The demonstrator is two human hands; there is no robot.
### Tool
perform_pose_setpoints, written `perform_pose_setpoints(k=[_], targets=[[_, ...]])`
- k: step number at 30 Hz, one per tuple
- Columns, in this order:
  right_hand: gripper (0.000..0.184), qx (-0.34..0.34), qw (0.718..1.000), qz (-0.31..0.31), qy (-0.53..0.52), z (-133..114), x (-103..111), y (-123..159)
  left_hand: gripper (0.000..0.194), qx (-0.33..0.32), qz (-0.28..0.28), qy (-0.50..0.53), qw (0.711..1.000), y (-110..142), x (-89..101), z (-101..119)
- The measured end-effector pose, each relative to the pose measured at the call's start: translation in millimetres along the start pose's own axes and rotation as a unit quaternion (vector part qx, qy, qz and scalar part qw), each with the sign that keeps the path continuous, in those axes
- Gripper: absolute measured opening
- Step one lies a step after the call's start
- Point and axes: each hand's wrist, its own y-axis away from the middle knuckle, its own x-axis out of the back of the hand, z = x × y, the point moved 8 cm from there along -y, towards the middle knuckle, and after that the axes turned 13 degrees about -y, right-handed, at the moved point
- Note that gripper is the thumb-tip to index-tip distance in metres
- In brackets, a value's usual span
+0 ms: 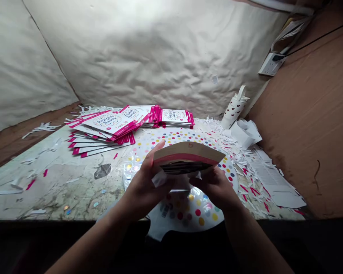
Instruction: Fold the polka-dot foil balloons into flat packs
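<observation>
My left hand (144, 182) and my right hand (214, 186) together hold a flat cardboard packet (187, 156) up above the table, seen edge-on, brown on top with a pink band and a dark opening facing me. The left fingers wrap its left end; the right fingers grip its underside at the right. A scrap of white paper (159, 179) sticks out by the left thumb. Beneath both hands lies a stack of round white plates with coloured dots (185, 213).
Fanned stacks of pink-and-white printed cards (111, 127) lie at the back left of the worn table (54, 182). White paper strips (246, 160) litter the right side. A white cup with hearts (233, 110) leans at the back. A brown wall with a socket (270, 62) rises on the right.
</observation>
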Motion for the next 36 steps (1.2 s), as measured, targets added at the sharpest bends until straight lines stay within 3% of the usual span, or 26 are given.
perform_pose_setpoints(k=[4,9,12,17,20,22,24,26,29,32,36], targets=[[0.046,0.032,0.999,-0.001,-0.002,-18,0,2,0.05,0.085,-0.073,0.149,0.982,6,-6.8,4],[0.052,0.07,0.996,0.014,0.044,-29,-10,2,0.054,0.113,0.021,0.16,0.98,15,-5.6,-1],[0.055,0.092,0.994,0.033,0.046,-26,-10,7,0.045,0.111,0.031,0.163,0.98,18,-10.2,-2],[0.026,0.059,0.995,0.074,0.013,-20,11,8,0.021,0.163,-0.004,0.185,0.969,19,-8.1,-12],[0.022,0.013,0.992,0.061,0.108,-21,21,-1,0.018,0.168,-0.094,0.152,0.969,19,-13.6,-15],[0.028,0.031,0.962,0.091,0.256,-25,31,-5,0.023,0.2,-0.159,0.105,0.961,26,-22.3,-27],[0.024,0.112,0.9,0.132,0.399,-32,31,0,0.033,0.264,-0.175,0.093,0.944,39,-29.9,-46],[0.018,0.176,0.858,0.084,0.475,-23,12,9,0.038,0.322,-0.158,0.123,0.925,53,-38.6,-64],[0.024,0.163,0.847,-0.074,0.501,13,-23,25,0.038,0.357,-0.136,0.159,0.91,72,-51.6,-81],[0.024,0.153,0.842,-0.096,0.508,25,-37,34,0.038,0.365,-0.126,0.143,0.911,82,-56.3,-86],[0.019,0.156,0.827,-0.112,0.528,26,-46,35,0.043,0.347,-0.138,0.106,0.922,80,-56.9,-73]])
